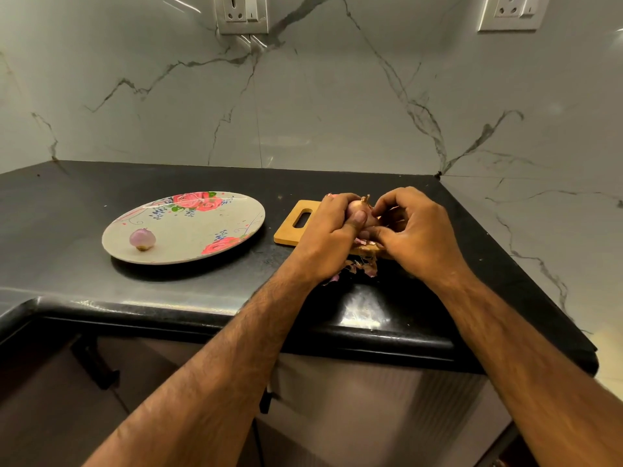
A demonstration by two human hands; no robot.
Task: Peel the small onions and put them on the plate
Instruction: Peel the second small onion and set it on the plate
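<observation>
A small onion (pixel 358 207) with papery brown skin is held above the wooden cutting board (pixel 292 230). My left hand (pixel 328 235) grips it, thumb pressed on its front. My right hand (pixel 413 230) pinches the skin at the onion's right side with curled fingers. One peeled pinkish onion (pixel 142 239) lies on the near left part of the floral plate (pixel 188 227). Loose onion peels (pixel 362 266) lie on the counter by the board's near edge, partly hidden by my hands.
The black countertop (pixel 84 197) ends in a rounded front edge close to my forearms. A marble-pattern wall rises behind and to the right, with two sockets (pixel 242 11) high up. Cabinet fronts stand below the counter.
</observation>
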